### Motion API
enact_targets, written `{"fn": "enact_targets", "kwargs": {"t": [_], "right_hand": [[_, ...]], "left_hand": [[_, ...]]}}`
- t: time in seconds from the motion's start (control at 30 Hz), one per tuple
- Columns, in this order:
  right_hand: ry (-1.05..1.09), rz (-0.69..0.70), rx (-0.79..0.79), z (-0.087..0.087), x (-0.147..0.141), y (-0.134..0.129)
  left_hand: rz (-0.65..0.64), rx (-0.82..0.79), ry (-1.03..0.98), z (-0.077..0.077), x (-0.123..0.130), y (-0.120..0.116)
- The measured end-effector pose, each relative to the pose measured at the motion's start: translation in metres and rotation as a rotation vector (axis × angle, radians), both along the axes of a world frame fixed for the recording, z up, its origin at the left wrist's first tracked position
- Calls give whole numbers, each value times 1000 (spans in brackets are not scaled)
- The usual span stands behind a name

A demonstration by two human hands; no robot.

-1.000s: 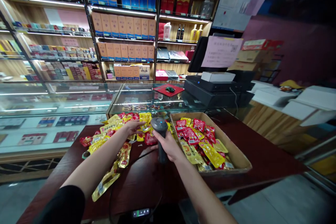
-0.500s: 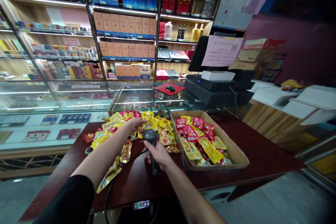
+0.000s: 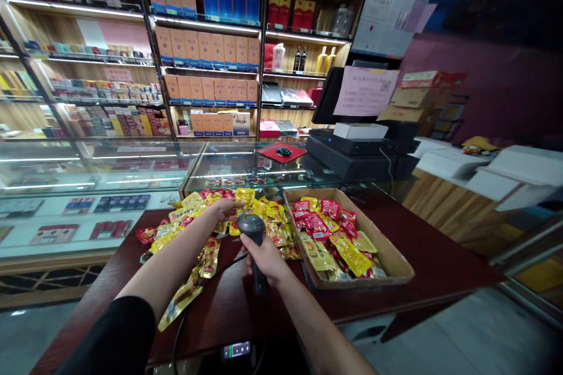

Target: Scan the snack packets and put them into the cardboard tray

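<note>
My right hand is wrapped round the handle of a black corded scanner, held upright over the dark red table. My left hand reaches over a heap of yellow, red and gold snack packets, its fingers stretched towards a yellow packet at the back. Whether the fingertips touch that packet is hard to tell. To the right of the scanner stands a cardboard tray holding several red and yellow packets. A gold packet lies near my left forearm.
Behind the table runs a glass display counter, with a mouse on a red mat. A screen and black register stand back right. A lit phone lies low at the front edge. Shelves of boxes fill the back.
The view has shifted slightly, so the table and tray sit a little lower and further left. Both hands keep almost the same pose, the right one still round the scanner.
</note>
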State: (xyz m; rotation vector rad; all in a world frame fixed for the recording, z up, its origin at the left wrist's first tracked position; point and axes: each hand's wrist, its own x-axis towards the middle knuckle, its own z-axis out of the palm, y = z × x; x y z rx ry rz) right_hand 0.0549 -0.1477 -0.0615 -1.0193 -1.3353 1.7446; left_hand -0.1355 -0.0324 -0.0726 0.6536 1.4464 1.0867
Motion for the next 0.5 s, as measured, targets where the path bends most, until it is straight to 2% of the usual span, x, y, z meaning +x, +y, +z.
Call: {"fn": "enact_targets", "kwargs": {"t": [0.2,0.4,0.5], "right_hand": [[-3,9,-11,5,1,0],[32,-3,-18,4,0,-1],[56,-64,65,5,5,9]], "left_hand": [[-105,-7,3,6,3,-4],[-18,-34,38,12,3,-8],[-2,-15,-29,12,4,-11]]}}
